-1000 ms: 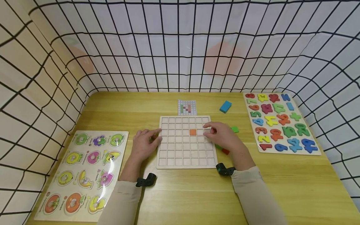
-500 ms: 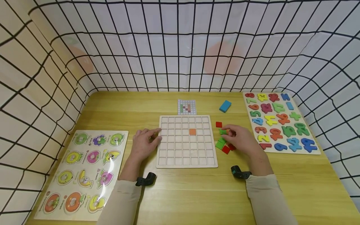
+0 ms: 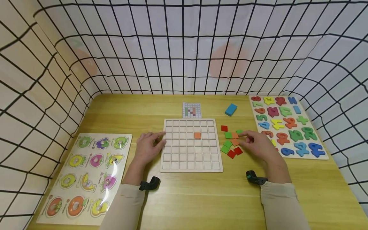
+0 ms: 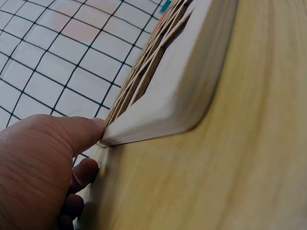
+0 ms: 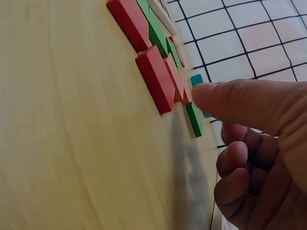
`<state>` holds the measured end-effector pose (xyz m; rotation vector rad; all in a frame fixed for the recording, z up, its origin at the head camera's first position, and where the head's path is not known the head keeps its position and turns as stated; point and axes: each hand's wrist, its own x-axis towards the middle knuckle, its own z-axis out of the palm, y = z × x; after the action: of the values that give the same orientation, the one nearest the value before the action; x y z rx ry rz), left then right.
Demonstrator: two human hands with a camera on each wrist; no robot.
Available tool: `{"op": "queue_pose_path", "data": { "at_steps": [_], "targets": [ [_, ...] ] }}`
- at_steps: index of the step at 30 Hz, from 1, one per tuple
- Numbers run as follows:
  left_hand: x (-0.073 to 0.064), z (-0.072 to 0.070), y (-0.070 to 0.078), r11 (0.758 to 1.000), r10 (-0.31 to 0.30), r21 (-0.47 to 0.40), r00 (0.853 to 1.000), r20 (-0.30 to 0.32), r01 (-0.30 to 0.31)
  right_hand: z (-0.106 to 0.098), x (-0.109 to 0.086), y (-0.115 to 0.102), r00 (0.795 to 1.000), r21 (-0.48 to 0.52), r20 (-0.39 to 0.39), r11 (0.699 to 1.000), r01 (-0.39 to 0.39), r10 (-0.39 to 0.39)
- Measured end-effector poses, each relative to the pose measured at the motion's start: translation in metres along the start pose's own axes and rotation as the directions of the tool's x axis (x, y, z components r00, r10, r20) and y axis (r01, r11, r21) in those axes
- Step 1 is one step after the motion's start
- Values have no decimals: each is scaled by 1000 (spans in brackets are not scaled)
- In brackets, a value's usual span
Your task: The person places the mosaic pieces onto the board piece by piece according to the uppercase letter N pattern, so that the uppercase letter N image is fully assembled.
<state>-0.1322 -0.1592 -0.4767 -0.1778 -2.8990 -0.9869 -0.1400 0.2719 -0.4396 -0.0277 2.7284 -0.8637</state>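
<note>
A pale wooden grid board (image 3: 182,150) lies flat, with one orange square tile (image 3: 197,135) in a cell. My left hand (image 3: 148,146) rests at its left edge; in the left wrist view the thumb (image 4: 88,132) touches the board's corner. To the board's right my right hand (image 3: 257,143) is beside loose tiles, thumb and index finger apart. Its index fingertip is close to a green tile (image 3: 239,131), contact unclear. Orange tiles (image 3: 234,142), green tiles (image 3: 225,149) and red tiles (image 3: 238,150) lie together there. No tile shows between the right thumb (image 5: 211,96) and fingers.
A small printed pattern card (image 3: 191,110) lies behind the board, and a blue block (image 3: 231,109) to its right. A fruit puzzle board (image 3: 95,191) is at left, a number puzzle board (image 3: 287,127) at right. Black wire mesh (image 3: 184,57) surrounds the table.
My right hand has moved right, from the board's right edge across the loose tiles to their right side, uncovering them. The left hand has stayed at the board's edge.
</note>
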Motion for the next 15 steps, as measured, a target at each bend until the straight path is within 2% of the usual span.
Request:
{"op": "queue_pose_path", "data": {
  "at_steps": [9, 15],
  "targets": [
    [0, 0, 1, 1000, 0, 4, 1000, -1, 0, 2, 3, 5, 999, -47, 49, 999, 4, -2],
    [1, 2, -1, 1000, -2, -1, 1000, -4, 2, 4, 4, 4, 999, -52, 51, 999, 3, 0]
  ]
}}
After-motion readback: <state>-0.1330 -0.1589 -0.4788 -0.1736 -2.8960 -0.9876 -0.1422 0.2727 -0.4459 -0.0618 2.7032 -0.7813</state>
